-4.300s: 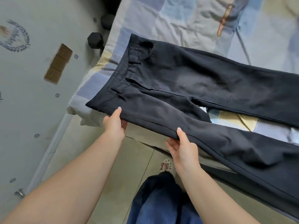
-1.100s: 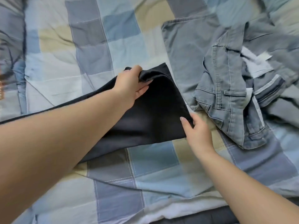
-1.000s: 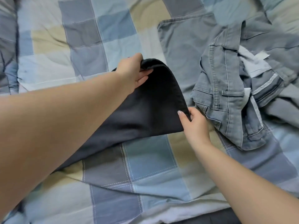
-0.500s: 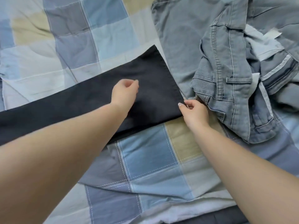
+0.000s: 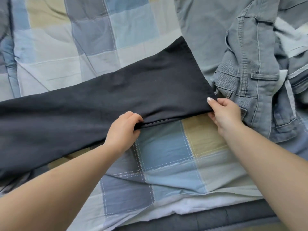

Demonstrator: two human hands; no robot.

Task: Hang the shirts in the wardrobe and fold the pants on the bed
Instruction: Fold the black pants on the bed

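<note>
The dark pants (image 5: 103,104) lie flat across the checked bed cover (image 5: 168,152), their legs stacked and running from the left edge to a hem end near the middle right. My left hand (image 5: 122,132) grips the near long edge of the legs, fingers curled over the fabric. My right hand (image 5: 225,114) pinches the near corner of the hem, thumb on top. The waist end is out of view to the left.
Crumpled grey-blue jeans (image 5: 246,67) lie in a heap at the upper right, touching the hem of the dark pants. A dark grey mattress edge (image 5: 208,220) runs along the bottom.
The lifted leg end has been laid flat on the bed. My left hand has come back from the top of the fabric to the near edge and gripped it. My right hand keeps the corner.
</note>
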